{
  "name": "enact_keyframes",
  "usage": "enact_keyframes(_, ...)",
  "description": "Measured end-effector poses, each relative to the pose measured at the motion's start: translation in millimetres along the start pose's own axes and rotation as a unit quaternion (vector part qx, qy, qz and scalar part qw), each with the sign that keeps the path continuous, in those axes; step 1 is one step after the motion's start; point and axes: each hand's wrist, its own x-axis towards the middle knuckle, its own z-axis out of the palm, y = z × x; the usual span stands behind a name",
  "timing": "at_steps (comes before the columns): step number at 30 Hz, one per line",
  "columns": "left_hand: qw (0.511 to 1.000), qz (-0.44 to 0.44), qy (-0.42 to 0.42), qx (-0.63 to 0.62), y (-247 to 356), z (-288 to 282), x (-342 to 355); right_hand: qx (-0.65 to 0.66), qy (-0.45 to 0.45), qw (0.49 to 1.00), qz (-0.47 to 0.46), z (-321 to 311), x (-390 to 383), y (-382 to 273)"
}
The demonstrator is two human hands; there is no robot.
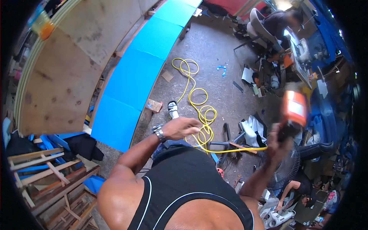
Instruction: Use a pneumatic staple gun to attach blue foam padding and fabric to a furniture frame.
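My right hand (274, 142) is wrapped round the grip of an orange and black pneumatic staple gun (294, 107), raised out to my right. The tool is blurred, so its exact kind is not sure. A yellow air hose (237, 150) runs to that hand from loose coils on the floor. My left hand (182, 128) hangs in front of my body with its fingers stretched out, holding nothing; a metal watch (158, 132) is on its wrist. Nearest to that side is a long panel covered in bright blue sheet (132, 78), which the hand does not touch.
Large plywood sheets (57, 80) stand left of the blue panel. Wooden frames (50, 176) are stacked at the lower left. At far right a person sits by a sewing machine (303, 50); another bends at lower right beyond a fan (285, 166). Hose coils (199, 96) cross the floor.
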Motion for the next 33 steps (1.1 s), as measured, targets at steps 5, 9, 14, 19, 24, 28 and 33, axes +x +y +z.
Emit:
enact_keyframes(5, 0.968, -0.149, 0.053, 0.193, -117.5, -104.2, 30.5, -0.251, 0.028, 0.946, -0.202, 31.6, 153.5, -6.8)
enact_keyframes(9, 0.943, -0.201, 0.133, 0.228, -108.3, -200.1, 71.8, 0.135, -0.042, 0.990, 0.010, 112.0, 225.0, 13.7)
enact_keyframes(14, 0.917, -0.153, 0.317, 0.187, -95.2, -297.7, 95.6, 0.242, -0.013, 0.947, 0.211, 255.1, 259.7, 63.2)
enact_keyframes(19, 0.875, -0.239, 0.393, 0.147, -121.7, -331.2, 112.2, 0.330, -0.140, 0.884, 0.301, 371.5, 305.8, 58.2)
enact_keyframes(24, 0.846, -0.377, 0.361, 0.111, -165.6, -309.4, 150.5, 0.283, -0.263, 0.895, 0.224, 451.6, 392.2, 79.1)
enact_keyframes(28, 0.824, -0.454, 0.330, 0.078, -187.2, -273.6, 209.9, 0.269, -0.386, 0.865, 0.174, 516.4, 475.7, 128.4)
enact_keyframes(33, 0.790, -0.459, 0.405, -0.022, -153.9, -263.8, 279.2, 0.166, -0.547, 0.811, 0.125, 602.1, 554.3, 146.2)
